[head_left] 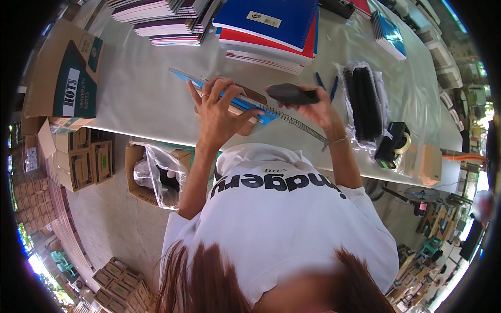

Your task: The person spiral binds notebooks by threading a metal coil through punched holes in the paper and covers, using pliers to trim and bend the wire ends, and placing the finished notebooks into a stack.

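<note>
My left hand [222,107] is closed over a thin blue-covered notebook [269,118], fingers on its far side and thumb on the near side. The notebook is tilted, its bound edge turned up. A spiral wire coil [296,121] runs out from that edge toward my right wrist. In my right hand [321,110] is a dark, rounded oblong tool [292,94], held just above the coil; its exact kind does not show. Beneath the notebook lies a brown block or board [253,94], partly hidden by my left hand.
Stacked notebooks [172,25] and a blue-topped pile [266,21] stand at the far side. To the right lie a blue-handled hand tool [334,87], black coils [365,99] in white wrapping and a tape dispenser [392,148]. A carton [39,78] occupies the table's left end.
</note>
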`<state>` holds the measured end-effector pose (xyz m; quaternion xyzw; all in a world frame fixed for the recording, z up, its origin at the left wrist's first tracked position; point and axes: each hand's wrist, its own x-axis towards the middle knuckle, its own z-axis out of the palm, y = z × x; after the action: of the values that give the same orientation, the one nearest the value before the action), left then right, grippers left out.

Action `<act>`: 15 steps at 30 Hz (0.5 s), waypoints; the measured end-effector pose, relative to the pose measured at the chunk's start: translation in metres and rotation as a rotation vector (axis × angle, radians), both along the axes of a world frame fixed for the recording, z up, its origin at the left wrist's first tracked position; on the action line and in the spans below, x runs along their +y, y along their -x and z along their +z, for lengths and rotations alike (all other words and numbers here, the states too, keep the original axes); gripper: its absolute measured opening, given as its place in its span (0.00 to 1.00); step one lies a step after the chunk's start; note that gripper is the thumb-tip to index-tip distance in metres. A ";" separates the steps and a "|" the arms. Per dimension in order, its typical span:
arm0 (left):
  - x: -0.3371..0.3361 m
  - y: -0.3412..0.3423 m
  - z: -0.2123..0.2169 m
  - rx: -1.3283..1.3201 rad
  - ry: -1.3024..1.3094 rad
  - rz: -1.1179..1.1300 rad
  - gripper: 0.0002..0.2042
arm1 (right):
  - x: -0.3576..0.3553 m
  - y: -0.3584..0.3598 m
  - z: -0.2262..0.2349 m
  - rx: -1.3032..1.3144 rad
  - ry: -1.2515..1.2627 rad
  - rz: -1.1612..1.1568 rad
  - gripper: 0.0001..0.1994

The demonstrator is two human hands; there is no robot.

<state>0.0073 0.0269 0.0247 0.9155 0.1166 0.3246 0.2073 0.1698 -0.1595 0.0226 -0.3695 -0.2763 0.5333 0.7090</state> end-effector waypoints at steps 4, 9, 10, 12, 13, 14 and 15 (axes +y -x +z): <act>0.004 0.004 0.003 0.083 0.014 -0.028 0.22 | 0.010 -0.008 0.026 -0.580 0.276 0.082 0.19; 0.003 -0.002 0.005 0.079 0.036 -0.031 0.22 | 0.012 -0.020 0.008 -0.399 0.368 -0.037 0.18; 0.006 -0.003 0.005 0.082 0.041 -0.037 0.22 | 0.014 -0.017 0.013 -0.506 0.357 -0.006 0.18; 0.012 -0.002 0.008 0.107 0.054 -0.077 0.22 | 0.017 -0.006 0.018 -0.621 0.420 0.004 0.18; 0.009 0.000 0.007 0.101 0.057 -0.084 0.21 | 0.019 -0.004 0.017 -0.641 0.489 -0.004 0.18; 0.007 0.000 0.006 0.082 0.055 -0.078 0.21 | 0.023 -0.007 0.019 -0.676 0.550 -0.005 0.18; 0.006 -0.001 0.006 0.064 0.053 -0.071 0.21 | 0.022 -0.008 0.020 -0.658 0.444 -0.033 0.18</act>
<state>0.0083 0.0328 0.0306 0.9231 0.0994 0.2844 0.2390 0.1776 -0.1376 0.0430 -0.6695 -0.3607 0.4215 0.4940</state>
